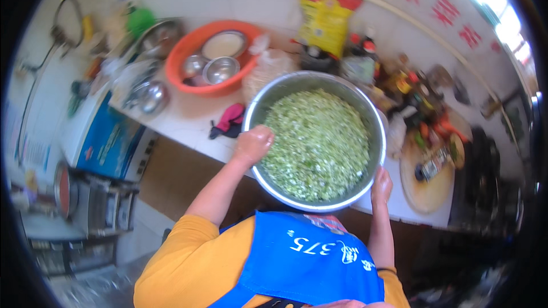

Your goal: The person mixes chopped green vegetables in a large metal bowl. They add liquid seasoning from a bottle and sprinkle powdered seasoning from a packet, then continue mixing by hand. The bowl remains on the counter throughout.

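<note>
A large round metal basin [314, 77] is before me, close to my blue apron and partly over the table edge. Finely chopped green vegetables [317, 145] fill much of it. My left hand [255, 142] grips the basin's left rim, fingers curled over the edge. On the opposite side my right hand [381, 186] holds the outside of the rim at lower right; part of its grip is hidden behind the wall. A pink and black cloth item [230, 120] lies on the table just beyond my left hand.
An orange plastic tub [177, 70] with metal bowls stands at the back left. Right of the basin, a round wooden cutting board [428, 194] bears a jar [434, 164]. Bottles [404, 81] and a yellow bag [324, 23] line the wall. The white table [188, 126] ends near my body.
</note>
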{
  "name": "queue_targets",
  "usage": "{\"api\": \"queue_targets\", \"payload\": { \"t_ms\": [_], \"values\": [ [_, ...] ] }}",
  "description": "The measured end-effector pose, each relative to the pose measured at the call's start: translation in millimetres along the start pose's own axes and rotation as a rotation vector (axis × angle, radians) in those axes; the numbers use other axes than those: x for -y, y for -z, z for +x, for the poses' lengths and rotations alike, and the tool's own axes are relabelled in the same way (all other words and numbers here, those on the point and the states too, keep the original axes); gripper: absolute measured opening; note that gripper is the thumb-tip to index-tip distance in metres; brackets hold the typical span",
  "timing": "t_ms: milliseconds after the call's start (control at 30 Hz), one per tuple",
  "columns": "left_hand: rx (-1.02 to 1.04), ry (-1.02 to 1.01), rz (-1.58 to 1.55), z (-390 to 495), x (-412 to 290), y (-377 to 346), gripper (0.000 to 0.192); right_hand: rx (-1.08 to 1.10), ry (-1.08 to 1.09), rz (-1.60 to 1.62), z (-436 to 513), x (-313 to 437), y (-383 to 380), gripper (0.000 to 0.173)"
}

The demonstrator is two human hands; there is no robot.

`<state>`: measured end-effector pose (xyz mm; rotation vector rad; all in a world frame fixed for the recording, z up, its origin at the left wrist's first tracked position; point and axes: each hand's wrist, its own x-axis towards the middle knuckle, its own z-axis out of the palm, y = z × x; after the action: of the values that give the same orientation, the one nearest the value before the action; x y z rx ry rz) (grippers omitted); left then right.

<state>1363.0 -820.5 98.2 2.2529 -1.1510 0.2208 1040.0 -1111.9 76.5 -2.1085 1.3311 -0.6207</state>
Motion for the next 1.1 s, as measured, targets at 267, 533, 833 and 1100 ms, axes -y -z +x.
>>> {"api": "queue_targets", "payload": {
  "t_ms": [267,533,833,1100],
  "values": [
    [0.060,-0.059,-0.003,6,-4,8,0.018,-0.084,-0.120,-0.270,-15,38,6,0.047],
    [0.070,-0.117,-0.015,5,0,7,0.016,-0.131,-0.158,-0.350,-18,56,4,0.052],
    [0.096,-0.129,-0.088,3,4,7,0.014,-0.197,-0.070,-0.192,-16,17,-9,0.057],
    [0.030,-0.036,-0.409,-3,16,1,0.024,-0.097,0.005,0.030,16,-39,-7,0.045]
  ]
}}
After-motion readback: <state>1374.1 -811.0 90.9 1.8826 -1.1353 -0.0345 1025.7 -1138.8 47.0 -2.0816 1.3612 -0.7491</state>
